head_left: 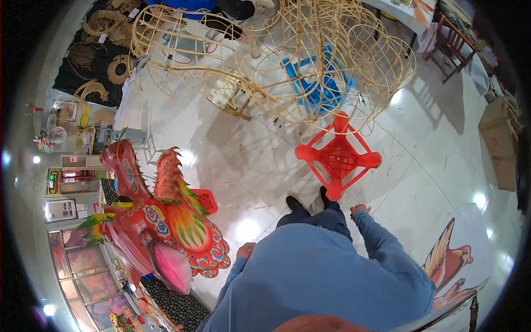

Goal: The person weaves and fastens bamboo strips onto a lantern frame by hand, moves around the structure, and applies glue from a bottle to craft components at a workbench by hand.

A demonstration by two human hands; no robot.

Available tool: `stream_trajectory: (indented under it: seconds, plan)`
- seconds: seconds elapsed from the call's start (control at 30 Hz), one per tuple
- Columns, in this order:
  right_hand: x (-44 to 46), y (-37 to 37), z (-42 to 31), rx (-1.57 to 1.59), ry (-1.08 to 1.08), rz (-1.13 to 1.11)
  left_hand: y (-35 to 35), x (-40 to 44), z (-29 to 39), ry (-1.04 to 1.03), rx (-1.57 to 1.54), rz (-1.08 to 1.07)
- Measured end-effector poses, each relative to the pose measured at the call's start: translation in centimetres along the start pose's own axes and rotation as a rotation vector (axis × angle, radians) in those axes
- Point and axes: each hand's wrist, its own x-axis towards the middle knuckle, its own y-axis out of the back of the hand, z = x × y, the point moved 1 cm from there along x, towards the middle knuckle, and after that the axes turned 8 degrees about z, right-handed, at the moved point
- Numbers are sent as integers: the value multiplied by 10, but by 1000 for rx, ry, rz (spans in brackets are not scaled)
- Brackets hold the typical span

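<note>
One pale cane-strip frame (299, 33) is shaped but uncovered beyond the red plastic stool (338, 159); left hand (246, 250) and right hand (359, 209) are seen nearer, each grip's width untellable.

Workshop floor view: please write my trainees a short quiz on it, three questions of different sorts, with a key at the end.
1. True or false: the right hand is nearer to the red plastic stool than the left hand is.

2. Multiple choice: which of these shows through the open cane frame?
A) the cardboard box
B) the blue plastic stool
C) the dark wooden chair

3. Fill in the blank: the painted dragon head is to the person's ____ side.

Key: 1. True. 2. B. 3. Left.
</note>
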Motion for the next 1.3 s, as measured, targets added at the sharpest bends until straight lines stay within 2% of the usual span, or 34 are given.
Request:
stream_trajectory:
  seconds: [0.1, 0.17, 0.33, 0.57, 0.67, 0.77, 0.9, 1.2, 1.3]
  plan:
    - [-1, 4, -9, -44, 42, -7, -44, 14, -81, -180, -70, -79]
    - [-2, 4, -12, -65, 58, -14, -56, -1, -98, -130, -61, -101]
    - [-5, 8, -17, 7, 41, -46, -61, -35, -99, 46, -15, -83]
    - [13, 2, -15, 1, 77, -56, -64, -44, -88, 138, -11, -51]
    - [5, 6, -24, 125, -4, -25, -57, -41, -75, 176, 8, -38]
    - [6, 11, -30, 93, 3, -38, -48, -38, -58, 203, 19, -15]
    - [-1, 12, -34, 110, -6, -38, -44, -34, -57, 173, -16, 57]
    - [-5, 10, -29, 83, -6, -21, -45, -24, -68, 112, -12, 48]
    - [-1, 7, -28, 75, 1, -42, -44, -24, -69, 47, -115, 64]
